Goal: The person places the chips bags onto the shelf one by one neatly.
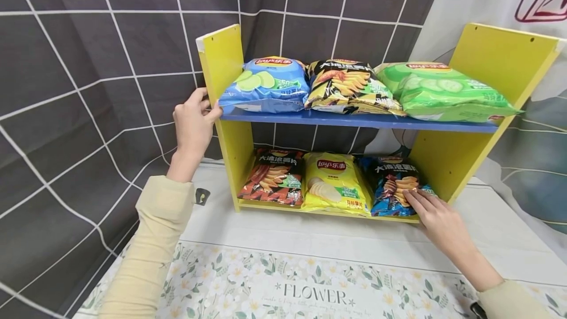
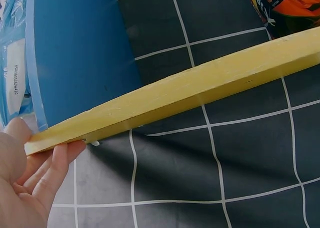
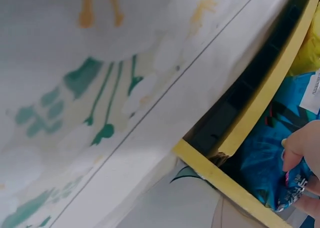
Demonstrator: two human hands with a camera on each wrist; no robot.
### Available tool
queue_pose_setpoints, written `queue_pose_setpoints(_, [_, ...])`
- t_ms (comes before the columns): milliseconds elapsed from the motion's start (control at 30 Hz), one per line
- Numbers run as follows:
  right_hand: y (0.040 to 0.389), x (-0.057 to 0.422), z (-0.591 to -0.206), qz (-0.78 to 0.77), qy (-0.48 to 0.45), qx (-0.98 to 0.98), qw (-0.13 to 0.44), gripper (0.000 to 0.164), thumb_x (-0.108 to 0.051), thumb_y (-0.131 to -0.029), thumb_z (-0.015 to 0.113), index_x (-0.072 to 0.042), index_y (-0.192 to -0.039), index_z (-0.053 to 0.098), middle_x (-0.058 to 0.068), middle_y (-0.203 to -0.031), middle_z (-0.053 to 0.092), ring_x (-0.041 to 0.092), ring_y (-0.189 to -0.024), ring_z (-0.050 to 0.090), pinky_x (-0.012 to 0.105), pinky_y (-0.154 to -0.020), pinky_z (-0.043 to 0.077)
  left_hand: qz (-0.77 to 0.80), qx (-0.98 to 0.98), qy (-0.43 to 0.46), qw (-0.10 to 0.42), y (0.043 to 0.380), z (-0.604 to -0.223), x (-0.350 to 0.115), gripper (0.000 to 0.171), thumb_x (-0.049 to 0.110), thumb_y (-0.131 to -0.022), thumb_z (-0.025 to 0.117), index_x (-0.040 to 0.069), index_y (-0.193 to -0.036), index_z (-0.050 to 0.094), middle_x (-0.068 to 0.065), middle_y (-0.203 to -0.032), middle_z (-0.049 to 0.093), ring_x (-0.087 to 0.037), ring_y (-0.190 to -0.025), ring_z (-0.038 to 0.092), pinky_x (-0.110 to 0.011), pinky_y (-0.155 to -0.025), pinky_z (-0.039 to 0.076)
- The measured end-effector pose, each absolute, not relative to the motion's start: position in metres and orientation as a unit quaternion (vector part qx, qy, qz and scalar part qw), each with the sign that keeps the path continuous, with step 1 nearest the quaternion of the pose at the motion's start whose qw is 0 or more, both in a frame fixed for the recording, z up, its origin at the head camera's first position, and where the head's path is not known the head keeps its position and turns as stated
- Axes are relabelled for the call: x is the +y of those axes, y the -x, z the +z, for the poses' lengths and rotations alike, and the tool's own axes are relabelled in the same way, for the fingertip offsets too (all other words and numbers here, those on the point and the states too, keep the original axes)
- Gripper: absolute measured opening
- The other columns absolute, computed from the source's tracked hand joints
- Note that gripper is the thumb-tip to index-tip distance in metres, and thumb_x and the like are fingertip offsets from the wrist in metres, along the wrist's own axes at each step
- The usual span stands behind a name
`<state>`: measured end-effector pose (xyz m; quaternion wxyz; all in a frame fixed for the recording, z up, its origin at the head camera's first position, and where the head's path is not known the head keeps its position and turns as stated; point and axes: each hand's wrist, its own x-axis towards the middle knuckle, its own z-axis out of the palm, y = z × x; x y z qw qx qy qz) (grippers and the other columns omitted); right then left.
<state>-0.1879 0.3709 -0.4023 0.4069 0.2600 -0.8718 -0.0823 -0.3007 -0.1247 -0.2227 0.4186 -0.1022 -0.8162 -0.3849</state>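
A small two-tier shelf [image 1: 223, 156] with yellow sides and a blue middle board stands before me. My left hand [image 1: 193, 121] grips the edge of its left side panel [image 2: 150, 106], thumb on one face and fingers on the other, level with the blue board. On the lower tier at the right lies a blue-and-black bag of chips [image 1: 392, 186]. My right hand [image 1: 438, 220] holds this bag at its lower right; in the right wrist view thumb and fingers [image 3: 295, 155] pinch the bag's crimped end.
Beside that bag lie a yellow chip bag [image 1: 334, 183] and a red-black one [image 1: 274, 176]. Above, blue [image 1: 267, 85], black-gold [image 1: 350, 87] and green [image 1: 445, 90] bags fill the upper tier. A flowered mat [image 1: 266, 279] covers the table front; a dark checked cloth [image 1: 88, 112] hangs behind.
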Motion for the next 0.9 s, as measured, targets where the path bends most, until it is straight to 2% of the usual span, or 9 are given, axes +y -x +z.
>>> queue_pose_setpoints(67, [0.188, 0.369, -0.403, -0.079, -0.257, -0.875, 0.402, 0.039, 0.001, -0.083, 0.05, 0.007, -0.119, 0.062, 0.025, -0.111, 0.067, 0.043, -0.099, 0.063, 0.053, -0.078, 0.053, -0.386, -0.816, 0.102, 0.418, 0.301, -0.223, -0.125, 0.029, 0.008, -0.087, 0.063, 0.001, -0.115, 0.066, -0.017, -0.102, 0.072, -0.031, -0.09, 0.072, -0.043, -0.088, 0.051])
queue_pose_setpoints(133, [0.188, 0.367, -0.403, -0.075, -0.247, -0.881, 0.396, 0.054, 0.006, -0.064, 0.064, 0.007, -0.119, 0.063, 0.024, -0.112, 0.067, 0.042, -0.1, 0.064, 0.052, -0.078, 0.053, -0.386, -0.815, 0.103, 0.419, 0.301, -0.224, -0.126, 0.029, 0.008, -0.087, 0.063, 0.001, -0.115, 0.066, -0.017, -0.102, 0.072, -0.031, -0.09, 0.072, -0.043, -0.088, 0.051])
queue_pose_setpoints(167, [0.188, 0.366, -0.403, -0.073, -0.241, -0.885, 0.392, 0.06, 0.007, -0.059, 0.068, 0.006, -0.119, 0.063, 0.024, -0.113, 0.067, 0.042, -0.1, 0.064, 0.052, -0.078, 0.053, -0.387, -0.815, 0.104, 0.419, 0.301, -0.224, -0.126, 0.029, 0.008, -0.087, 0.062, 0.001, -0.115, 0.066, -0.017, -0.102, 0.072, -0.031, -0.09, 0.072, -0.043, -0.088, 0.051])
queue_pose_setpoints(267, [0.189, 0.362, -0.401, -0.07, -0.22, -0.896, 0.378, 0.066, 0.009, -0.054, 0.074, 0.005, -0.119, 0.064, 0.024, -0.114, 0.067, 0.042, -0.102, 0.063, 0.051, -0.077, 0.053, -0.385, -0.814, 0.106, 0.421, 0.301, -0.225, -0.127, 0.029, 0.009, -0.088, 0.062, 0.002, -0.116, 0.066, -0.017, -0.101, 0.073, -0.032, -0.089, 0.072, -0.043, -0.087, 0.052])
queue_pose_setpoints(567, [0.185, 0.341, -0.389, -0.082, -0.178, -0.926, 0.321, 0.068, 0.002, -0.054, 0.078, 0.008, -0.12, 0.061, 0.028, -0.118, 0.063, 0.046, -0.106, 0.059, 0.056, -0.084, 0.05, -0.389, -0.811, 0.114, 0.422, 0.299, -0.233, -0.127, 0.031, 0.014, -0.093, 0.061, 0.002, -0.121, 0.064, -0.019, -0.105, 0.071, -0.032, -0.092, 0.071, -0.043, -0.085, 0.055])
queue_pose_setpoints(667, [0.177, 0.329, -0.383, -0.075, -0.169, -0.933, 0.31, 0.065, -0.006, -0.058, 0.083, 0.006, -0.118, 0.063, 0.027, -0.119, 0.064, 0.046, -0.107, 0.059, 0.057, -0.087, 0.049, -0.381, -0.813, 0.118, 0.425, 0.293, -0.24, -0.125, 0.037, 0.014, -0.093, 0.061, 0.002, -0.127, 0.059, -0.021, -0.108, 0.07, -0.032, -0.091, 0.072, -0.043, -0.082, 0.057])
queue_pose_setpoints(767, [0.167, 0.314, -0.376, -0.051, -0.157, -0.946, 0.28, 0.065, -0.013, -0.064, 0.083, 0.003, -0.123, 0.061, 0.027, -0.125, 0.06, 0.046, -0.114, 0.056, 0.058, -0.092, 0.046, -0.363, -0.817, 0.12, 0.432, 0.282, -0.252, -0.12, 0.043, 0.011, -0.092, 0.06, 0.001, -0.133, 0.054, -0.02, -0.113, 0.069, -0.032, -0.088, 0.072, -0.043, -0.079, 0.057])
queue_pose_setpoints(867, [0.158, 0.302, -0.373, -0.02, -0.149, -0.957, 0.248, 0.067, -0.017, -0.071, 0.079, 0.001, -0.131, 0.056, 0.027, -0.133, 0.055, 0.046, -0.12, 0.052, 0.061, -0.096, 0.043, -0.333, -0.825, 0.131, 0.437, 0.269, -0.268, -0.112, 0.048, 0.008, -0.091, 0.058, 0.002, -0.138, 0.049, -0.019, -0.128, 0.062, -0.033, -0.076, 0.07, -0.042, -0.067, 0.056])
queue_pose_setpoints(900, [0.155, 0.298, -0.372, -0.011, -0.149, -0.958, 0.243, 0.068, -0.018, -0.073, 0.078, 0.0, -0.134, 0.054, 0.026, -0.135, 0.054, 0.045, -0.122, 0.051, 0.061, -0.097, 0.042, -0.321, -0.828, 0.141, 0.438, 0.264, -0.274, -0.108, 0.05, 0.007, -0.09, 0.058, 0.002, -0.139, 0.048, -0.019, -0.134, 0.057, -0.034, -0.078, 0.069, -0.041, -0.062, 0.055])
